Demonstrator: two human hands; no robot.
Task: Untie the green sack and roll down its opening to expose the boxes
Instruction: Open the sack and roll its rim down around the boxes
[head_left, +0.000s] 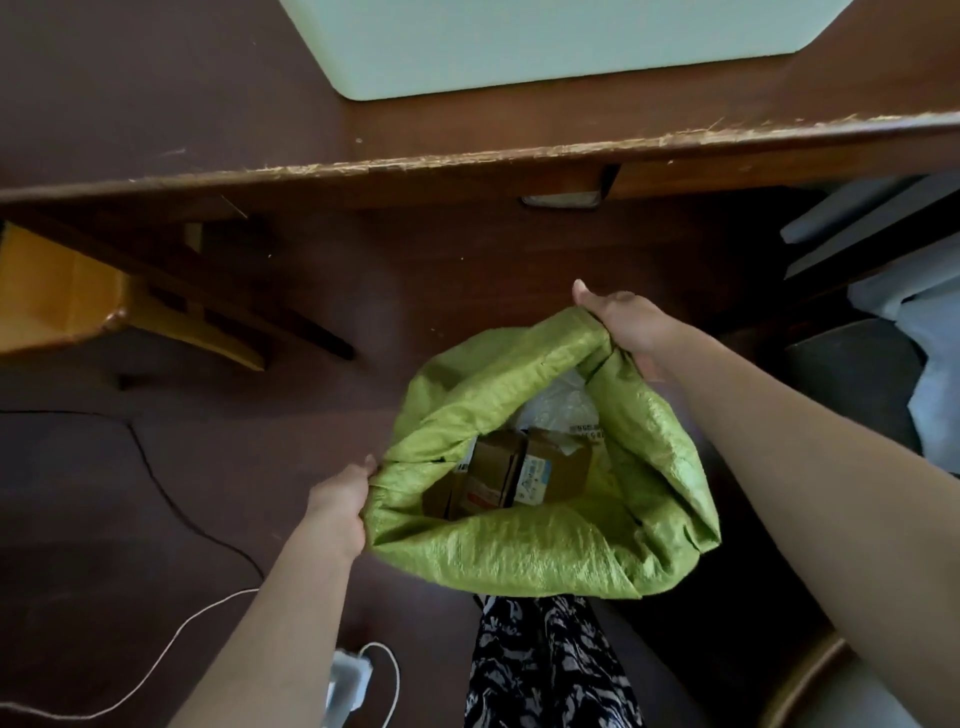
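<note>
The green woven sack (524, 545) stands on the dark floor below me, its mouth wide and its rim folded outward into a thick roll. Inside lie brown cardboard boxes (498, 473) with labels, and a clear plastic bag (563, 410) behind them. My left hand (337, 506) grips the rolled rim at the sack's left side. My right hand (623, 319) grips the rim at the far right corner, fingers curled into the fabric and thumb pointing away.
A worn brown wooden desk edge (467, 161) runs across above the sack, with a pale green box (545, 41) on top. A yellow wooden chair (78, 306) stands left. White and black cables (171, 639) cross the floor. Grey and white items (914, 312) crowd the right.
</note>
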